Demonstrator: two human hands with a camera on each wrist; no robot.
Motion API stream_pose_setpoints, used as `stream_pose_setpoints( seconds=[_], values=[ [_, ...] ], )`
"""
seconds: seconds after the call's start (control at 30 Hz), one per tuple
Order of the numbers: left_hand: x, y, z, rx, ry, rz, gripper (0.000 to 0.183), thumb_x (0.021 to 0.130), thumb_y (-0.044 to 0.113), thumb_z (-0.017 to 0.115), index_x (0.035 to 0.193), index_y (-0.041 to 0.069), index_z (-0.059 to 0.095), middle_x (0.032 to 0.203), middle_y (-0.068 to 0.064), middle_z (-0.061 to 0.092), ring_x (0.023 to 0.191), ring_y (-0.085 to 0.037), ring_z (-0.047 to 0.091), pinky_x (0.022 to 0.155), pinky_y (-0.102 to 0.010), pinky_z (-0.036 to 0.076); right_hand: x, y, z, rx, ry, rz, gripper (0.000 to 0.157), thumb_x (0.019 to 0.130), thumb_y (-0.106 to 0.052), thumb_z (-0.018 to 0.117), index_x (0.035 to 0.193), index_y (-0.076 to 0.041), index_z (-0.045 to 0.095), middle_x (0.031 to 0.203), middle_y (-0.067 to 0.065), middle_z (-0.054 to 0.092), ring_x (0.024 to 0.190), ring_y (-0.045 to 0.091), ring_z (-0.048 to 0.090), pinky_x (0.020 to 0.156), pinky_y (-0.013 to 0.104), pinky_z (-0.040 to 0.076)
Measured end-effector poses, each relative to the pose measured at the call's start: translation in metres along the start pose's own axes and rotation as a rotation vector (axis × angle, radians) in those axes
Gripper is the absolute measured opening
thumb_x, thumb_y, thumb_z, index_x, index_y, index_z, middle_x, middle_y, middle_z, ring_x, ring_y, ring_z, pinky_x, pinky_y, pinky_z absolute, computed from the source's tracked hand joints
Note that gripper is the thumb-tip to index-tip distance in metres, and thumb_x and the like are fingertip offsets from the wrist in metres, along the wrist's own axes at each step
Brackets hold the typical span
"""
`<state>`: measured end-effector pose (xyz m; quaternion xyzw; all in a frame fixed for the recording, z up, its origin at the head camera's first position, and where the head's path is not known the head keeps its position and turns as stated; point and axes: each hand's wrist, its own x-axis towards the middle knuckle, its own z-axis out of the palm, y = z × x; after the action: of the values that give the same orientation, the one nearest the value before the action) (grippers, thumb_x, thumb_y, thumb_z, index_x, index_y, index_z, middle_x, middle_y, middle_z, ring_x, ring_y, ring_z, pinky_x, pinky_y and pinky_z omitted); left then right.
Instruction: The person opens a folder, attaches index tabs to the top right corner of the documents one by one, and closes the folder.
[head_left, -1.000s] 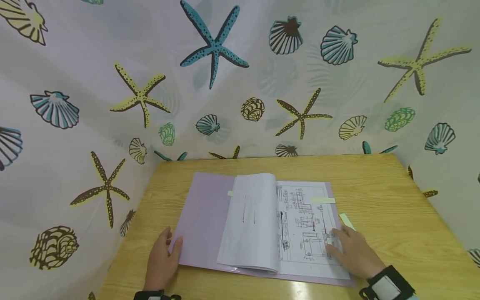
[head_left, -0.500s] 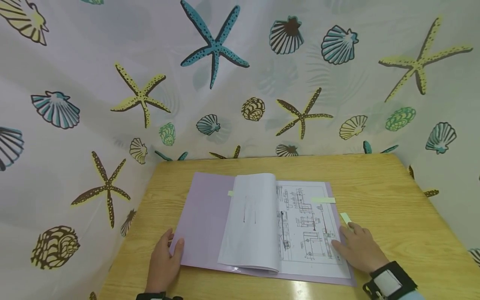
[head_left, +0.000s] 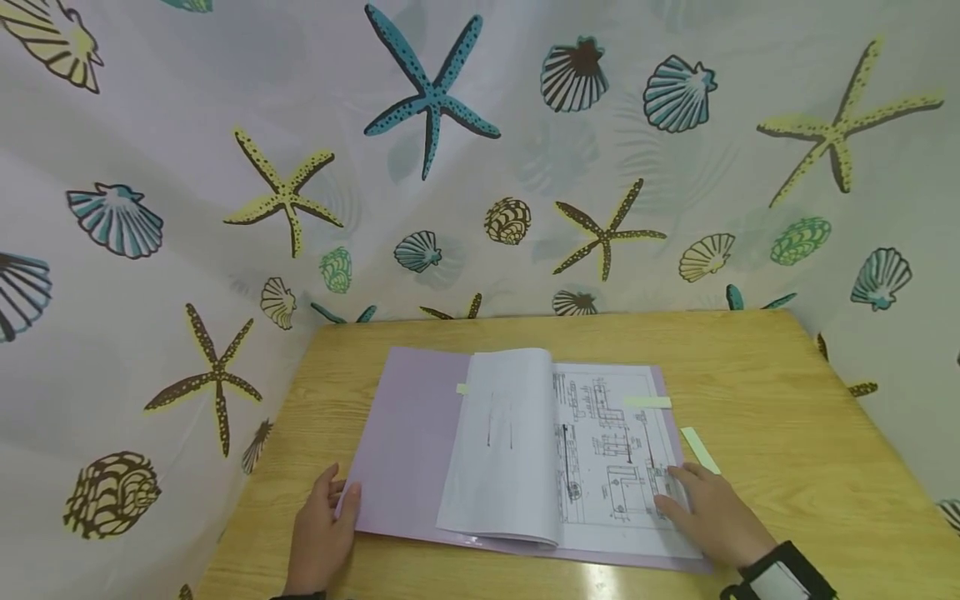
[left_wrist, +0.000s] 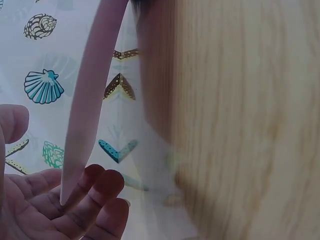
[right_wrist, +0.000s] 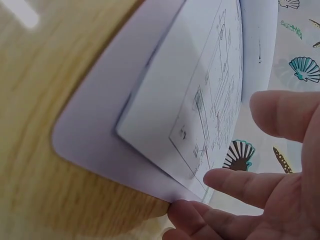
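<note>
A purple folder [head_left: 408, 433] lies spread on the table, its cover to the left. Inside it, a stack of white sheets [head_left: 498, 450] is folded over leftward, baring a page with technical line drawings [head_left: 615, 467]. My left hand [head_left: 321, 533] is at the cover's left edge; in the left wrist view the cover [left_wrist: 90, 95] stands between thumb and fingers, the thumb apart from it. My right hand [head_left: 716, 517] touches the folder's right edge with its fingers. In the right wrist view its thumb [right_wrist: 280, 115] hovers apart from the page [right_wrist: 200, 110].
Pale green sticky tabs show on the drawing page [head_left: 647, 402] and at the cover [head_left: 461, 388]. Another pale strip [head_left: 700, 450] sticks out on the wood just right of the folder. A shell-patterned cloth [head_left: 465, 167] surrounds the wooden table [head_left: 772, 400].
My right hand has shifted slightly right, then back left over the folder's right edge. The left hand has edged a little left. Folder and sheets look unmoved.
</note>
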<state>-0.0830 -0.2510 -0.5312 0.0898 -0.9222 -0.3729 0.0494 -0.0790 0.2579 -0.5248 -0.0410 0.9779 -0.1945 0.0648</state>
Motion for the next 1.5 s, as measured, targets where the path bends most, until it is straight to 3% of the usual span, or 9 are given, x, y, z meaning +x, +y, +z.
stream_pose_setpoints(
  seconds=[0.27,0.53,0.63,0.73,0.9,1.03,1.17,1.33,1.5],
  values=[
    [-0.005,0.003,0.0,-0.049,0.09,0.055,0.054,0.098,0.04,0.046,0.138,0.004,0.038,0.116,-0.021,0.058,0.106,-0.032,0.054,0.083,-0.053,0.048,0.0,-0.002,0.005,-0.014,0.034,-0.01,0.058,0.09,-0.042,0.059,0.122,0.006,0.055,0.127,0.036,0.045,0.11,0.058,0.041,0.086,0.069,0.038],
    [-0.015,0.027,-0.006,-0.398,0.14,0.169,0.066,0.095,0.021,0.054,0.148,0.029,0.015,0.124,-0.018,0.056,0.093,-0.022,0.06,0.06,-0.034,0.053,0.004,-0.011,0.007,-0.042,0.087,-0.051,0.051,0.088,-0.039,0.062,0.116,0.004,0.06,0.126,0.036,0.047,0.109,0.058,0.042,0.087,0.069,0.038],
    [-0.019,0.041,-0.008,-0.554,0.112,0.186,0.069,0.097,0.014,0.049,0.149,0.032,0.008,0.142,-0.01,0.039,0.109,-0.023,0.052,0.075,-0.027,0.049,0.006,-0.014,0.008,-0.049,0.074,-0.05,0.05,0.088,-0.039,0.063,0.115,0.003,0.061,0.126,0.036,0.047,0.11,0.057,0.042,0.086,0.069,0.038],
    [-0.025,0.051,-0.007,-0.705,0.047,0.253,0.059,0.101,0.017,0.038,0.15,0.028,0.007,0.149,-0.009,0.027,0.124,-0.027,0.04,0.093,-0.025,0.04,0.009,-0.016,0.01,-0.045,0.061,-0.051,0.05,0.088,-0.039,0.063,0.115,0.003,0.061,0.126,0.035,0.047,0.111,0.057,0.042,0.087,0.068,0.038],
    [-0.027,0.058,0.003,-0.804,-0.052,0.47,0.05,0.104,0.031,0.017,0.146,0.005,0.023,0.131,-0.014,0.05,0.114,-0.024,0.049,0.09,-0.03,0.042,0.014,-0.02,0.014,-0.052,0.064,-0.055,0.048,0.087,-0.038,0.063,0.115,0.002,0.062,0.126,0.033,0.049,0.111,0.055,0.043,0.088,0.067,0.038],
    [-0.026,0.062,0.013,-0.873,-0.103,0.488,0.067,0.102,0.043,0.006,0.131,-0.004,0.042,0.117,0.0,0.062,0.107,-0.016,0.053,0.089,-0.029,0.042,0.017,-0.025,0.016,-0.046,0.062,-0.061,0.047,0.087,-0.037,0.064,0.115,0.001,0.063,0.127,0.033,0.049,0.111,0.054,0.043,0.09,0.066,0.038],
    [-0.024,0.071,0.019,-0.822,-0.153,0.495,0.072,0.1,0.045,-0.001,0.138,-0.001,0.039,0.13,-0.002,0.056,0.115,-0.019,0.05,0.093,-0.031,0.039,0.02,-0.031,0.017,-0.035,0.051,-0.061,0.046,0.087,-0.036,0.063,0.116,0.0,0.062,0.129,0.032,0.048,0.112,0.053,0.044,0.091,0.065,0.038],
    [-0.021,0.087,0.024,-0.694,-0.178,0.614,0.066,0.1,0.043,-0.005,0.147,0.009,0.027,0.141,-0.019,0.042,0.123,-0.032,0.043,0.094,-0.044,0.042,0.023,-0.036,0.018,-0.025,0.031,-0.055,0.047,0.088,-0.038,0.062,0.117,-0.001,0.062,0.131,0.031,0.047,0.114,0.053,0.041,0.091,0.065,0.038],
    [-0.02,0.104,0.032,-0.66,-0.205,0.717,0.062,0.101,0.04,0.001,0.146,0.006,0.028,0.139,-0.024,0.041,0.122,-0.036,0.042,0.092,-0.057,0.041,0.024,-0.04,0.018,-0.026,0.034,-0.069,0.046,0.088,-0.038,0.063,0.116,-0.002,0.063,0.129,0.031,0.048,0.113,0.054,0.042,0.091,0.065,0.038]
  ],
)
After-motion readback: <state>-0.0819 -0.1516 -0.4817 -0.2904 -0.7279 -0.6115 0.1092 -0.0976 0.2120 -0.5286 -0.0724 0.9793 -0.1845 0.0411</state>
